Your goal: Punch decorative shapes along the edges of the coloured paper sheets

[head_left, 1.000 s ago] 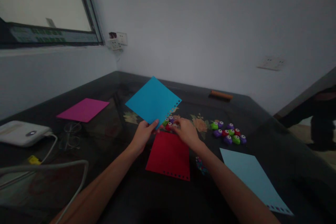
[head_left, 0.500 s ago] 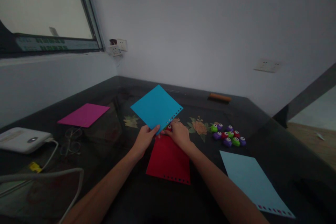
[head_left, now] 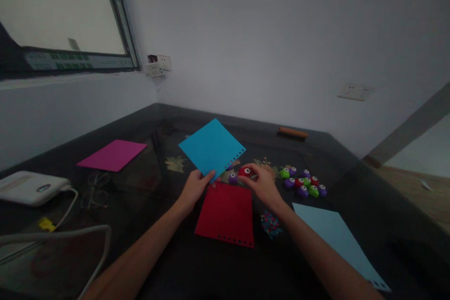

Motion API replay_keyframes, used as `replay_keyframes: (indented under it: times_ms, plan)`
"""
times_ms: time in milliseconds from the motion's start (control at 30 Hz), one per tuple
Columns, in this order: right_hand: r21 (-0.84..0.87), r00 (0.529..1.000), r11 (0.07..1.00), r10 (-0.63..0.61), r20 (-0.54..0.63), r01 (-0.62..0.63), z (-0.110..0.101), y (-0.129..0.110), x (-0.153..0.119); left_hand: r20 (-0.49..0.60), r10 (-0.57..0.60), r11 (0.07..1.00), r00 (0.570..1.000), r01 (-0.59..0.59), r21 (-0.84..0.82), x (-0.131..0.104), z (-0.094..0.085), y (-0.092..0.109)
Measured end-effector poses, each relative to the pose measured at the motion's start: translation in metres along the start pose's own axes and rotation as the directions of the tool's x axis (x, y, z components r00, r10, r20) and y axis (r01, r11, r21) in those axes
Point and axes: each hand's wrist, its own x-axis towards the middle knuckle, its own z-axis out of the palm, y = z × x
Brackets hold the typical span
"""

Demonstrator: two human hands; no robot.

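Observation:
Pinched at its lower corner, a blue sheet (head_left: 213,147) with a row of holes is held raised in my left hand (head_left: 195,186). My right hand (head_left: 262,182) grips a red eyeball toy (head_left: 243,171) between thumb and fingers, just right of the blue sheet. A purple eyeball toy (head_left: 233,178) sits below the sheet's right edge, and another is partly hidden behind it. Below my hands a red sheet (head_left: 225,213) lies flat, its holes toward me. Small coloured bits (head_left: 271,225) form a pile right of the red sheet.
Several green, purple and red eyeball toys (head_left: 305,182) are grouped at the right. A pale blue sheet (head_left: 337,239) lies nearer me. At the left are a magenta sheet (head_left: 113,155), glasses (head_left: 94,191), and a white device (head_left: 33,188) with a cable. A brown stick (head_left: 293,132) lies far back.
My right hand has moved right, away from the blue sheet, with the red toy in its fingers. A purple toy and the coloured pile have come into view. The blue sheet has shifted slightly.

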Motion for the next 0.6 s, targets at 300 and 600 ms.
replay_keyframes:
  times_ms: [300,600]
  plan:
    - [0.489,0.944,0.811,0.313,0.102,-0.321,-0.036,0.017,-0.069,0.059,0.018,0.988,0.998,-0.027,0.153,-0.01,0.01,-0.001]
    - [0.718,0.89,0.59,0.447,0.089,-0.368,-0.046,0.024,-0.097,0.202,0.081,0.963,0.976,-0.129,0.237,-0.021,0.035,-0.005]
